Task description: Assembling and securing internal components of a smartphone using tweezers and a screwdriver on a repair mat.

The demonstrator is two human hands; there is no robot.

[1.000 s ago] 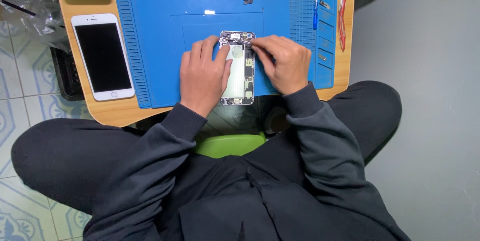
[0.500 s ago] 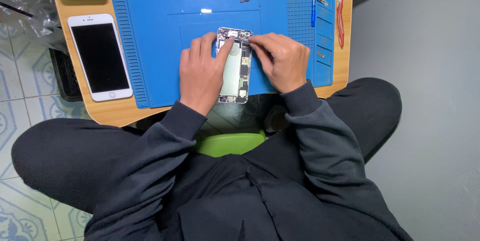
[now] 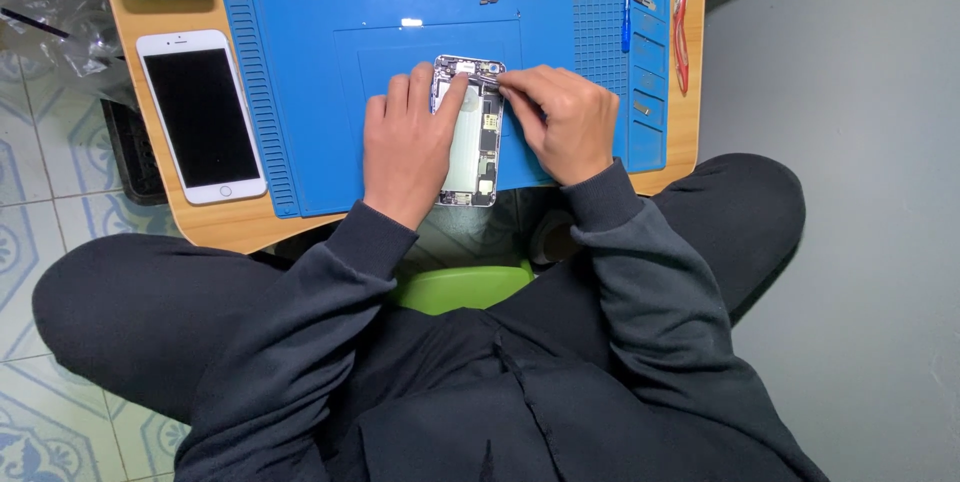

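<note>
Two hands on an opened phone (image 3: 472, 137) — left hand (image 3: 405, 142) flat, steadying; right hand (image 3: 562, 122) pinching something tiny, unidentifiable.

An opened phone body (image 3: 473, 137), silvery with circuit parts exposed, lies flat and lengthwise under both hands, its top end just beneath the pinching fingertips, its bottom end toward the wrists
</note>
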